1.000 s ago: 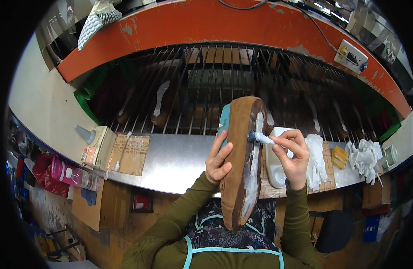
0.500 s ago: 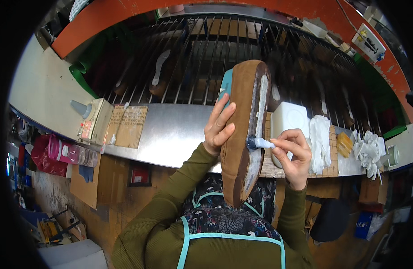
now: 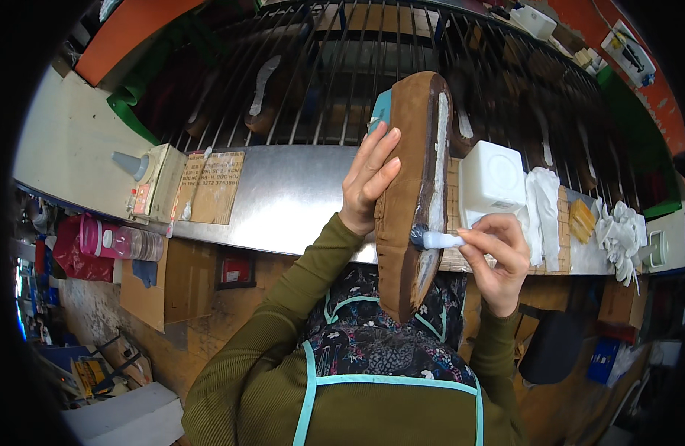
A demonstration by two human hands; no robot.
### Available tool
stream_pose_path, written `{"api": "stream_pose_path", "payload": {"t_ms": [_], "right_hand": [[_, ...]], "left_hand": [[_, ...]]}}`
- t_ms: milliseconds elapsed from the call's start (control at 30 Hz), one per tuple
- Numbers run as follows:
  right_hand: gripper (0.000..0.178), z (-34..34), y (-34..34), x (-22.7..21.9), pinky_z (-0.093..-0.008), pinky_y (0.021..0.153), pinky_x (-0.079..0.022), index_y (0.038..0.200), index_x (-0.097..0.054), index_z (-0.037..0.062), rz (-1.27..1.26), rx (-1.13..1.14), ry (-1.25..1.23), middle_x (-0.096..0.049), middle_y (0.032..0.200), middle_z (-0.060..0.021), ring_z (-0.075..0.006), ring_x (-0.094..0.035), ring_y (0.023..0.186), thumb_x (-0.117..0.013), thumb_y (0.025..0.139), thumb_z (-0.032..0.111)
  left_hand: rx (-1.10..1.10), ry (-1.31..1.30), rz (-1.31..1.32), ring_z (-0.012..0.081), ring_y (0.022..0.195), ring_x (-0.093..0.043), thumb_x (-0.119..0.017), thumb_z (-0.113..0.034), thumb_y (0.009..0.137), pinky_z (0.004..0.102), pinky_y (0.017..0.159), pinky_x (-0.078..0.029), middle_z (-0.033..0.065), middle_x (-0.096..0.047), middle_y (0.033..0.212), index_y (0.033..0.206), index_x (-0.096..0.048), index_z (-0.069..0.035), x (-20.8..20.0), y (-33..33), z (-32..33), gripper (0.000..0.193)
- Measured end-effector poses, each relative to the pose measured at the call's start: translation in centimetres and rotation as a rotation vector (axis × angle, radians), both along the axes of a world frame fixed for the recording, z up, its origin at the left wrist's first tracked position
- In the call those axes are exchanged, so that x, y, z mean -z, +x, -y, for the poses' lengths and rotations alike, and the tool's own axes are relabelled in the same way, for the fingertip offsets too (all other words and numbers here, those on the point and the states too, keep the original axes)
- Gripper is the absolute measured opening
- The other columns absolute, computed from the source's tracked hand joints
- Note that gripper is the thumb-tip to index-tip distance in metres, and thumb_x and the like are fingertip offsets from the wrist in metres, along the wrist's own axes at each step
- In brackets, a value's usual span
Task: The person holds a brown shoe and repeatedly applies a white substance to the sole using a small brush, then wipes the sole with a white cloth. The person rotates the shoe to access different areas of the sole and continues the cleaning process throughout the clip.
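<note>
A brown suede shoe upper [image 3: 406,149] stands on end in front of me, its underside turned to my right. A teal block [image 3: 383,108], perhaps a shoe last, shows at its upper left. My left hand [image 3: 370,178] grips the shoe from the left, fingers along its side. Between thumb and fingers my right hand [image 3: 498,256] pinches the white handle of a small brush [image 3: 440,240]. The dark brush end touches the underside, over a white strip [image 3: 437,160] running lengthwise. Behind the right hand is a white plastic container [image 3: 492,178].
Beyond the metal worktop [image 3: 290,186] runs a rack of metal bars [image 3: 342,82] with several dark shoes in it. White gloves [image 3: 544,215] lie right of the container, near a yellowish block [image 3: 582,221]. Cardboard [image 3: 216,186] and a pink-lidded bottle [image 3: 127,241] are at left.
The whole view has shifted, with the shoe and worktop sitting higher in it. The brush still meets the underside, at a slightly lower spot along it. Both hands keep their holds.
</note>
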State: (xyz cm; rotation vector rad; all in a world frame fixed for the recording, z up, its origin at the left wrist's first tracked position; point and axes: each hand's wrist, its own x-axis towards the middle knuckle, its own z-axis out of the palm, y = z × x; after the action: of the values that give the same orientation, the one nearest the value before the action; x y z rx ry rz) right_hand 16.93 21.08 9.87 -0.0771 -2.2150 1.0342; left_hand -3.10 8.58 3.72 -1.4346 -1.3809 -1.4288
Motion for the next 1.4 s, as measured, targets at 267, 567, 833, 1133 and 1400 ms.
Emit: {"api": "stream_pose_path", "payload": {"t_ms": [267,567,833,1133,1400], "right_hand": [[0.022,-0.5,-1.5,0.4,-0.0240,0.059,-0.042,0.097,-0.075,0.0074,-0.147,0.021,-0.133,-0.057,0.091,-0.0052,-0.0125,-0.052,0.076,-0.074,0.076,0.001],[0.019,-0.2,-0.9,0.6,-0.0223,0.060,-0.045,0.097,-0.074,0.0043,-0.036,-0.024,-0.218,-0.056,0.090,-0.0046,-0.0104,-0.055,0.072,-0.073,0.078,0.002],[0.016,-0.5,-0.9,0.8,-0.0220,0.064,-0.045,0.095,-0.074,0.0032,-0.097,-0.049,-0.260,-0.057,0.091,-0.0054,-0.0118,-0.056,0.077,-0.072,0.080,0.003],[0.016,0.2,-0.9,1.9,-0.0237,0.066,-0.041,0.098,-0.072,0.0004,-0.045,0.097,-0.469,-0.056,0.089,-0.0035,-0.0109,-0.051,0.077,-0.069,0.084,0.006],[0.017,2.7,3.1,1.2,-0.0228,0.069,-0.041,0.098,-0.070,-0.0032,0.085,-0.014,-0.602,-0.055,0.089,-0.0058,-0.0120,-0.051,0.079,-0.068,0.083,0.004]], "left_hand": [[0.034,0.008,0.023,0.0454,0.123,-0.047,-0.071,-0.013,0.081,0.0500,0.099,-0.046,0.0225,-0.049,0.135,0.125,-0.041,-0.013,0.5,0.2,-0.5,0.054],[0.064,-0.026,0.057,0.0453,0.126,-0.045,-0.073,-0.016,0.079,0.0502,0.100,-0.045,0.0225,-0.047,0.137,0.128,-0.041,-0.014,0.5,0.7,-0.4,0.059],[0.045,-0.009,0.103,0.0435,0.128,-0.044,-0.073,-0.014,0.079,0.0493,0.103,-0.042,0.0221,-0.045,0.139,0.131,-0.040,-0.013,1.1,1.0,-1.1,0.062],[0.117,0.000,0.290,0.0394,0.131,-0.041,-0.073,-0.011,0.078,0.0465,0.107,-0.038,0.0198,-0.043,0.142,0.134,-0.039,-0.011,2.9,1.1,-1.6,0.065],[-0.051,-0.060,0.266,0.0401,0.132,-0.040,-0.077,-0.009,0.072,0.0458,0.106,-0.039,0.0188,-0.042,0.143,0.135,-0.040,-0.010,2.7,0.9,-0.5,0.073]]}}
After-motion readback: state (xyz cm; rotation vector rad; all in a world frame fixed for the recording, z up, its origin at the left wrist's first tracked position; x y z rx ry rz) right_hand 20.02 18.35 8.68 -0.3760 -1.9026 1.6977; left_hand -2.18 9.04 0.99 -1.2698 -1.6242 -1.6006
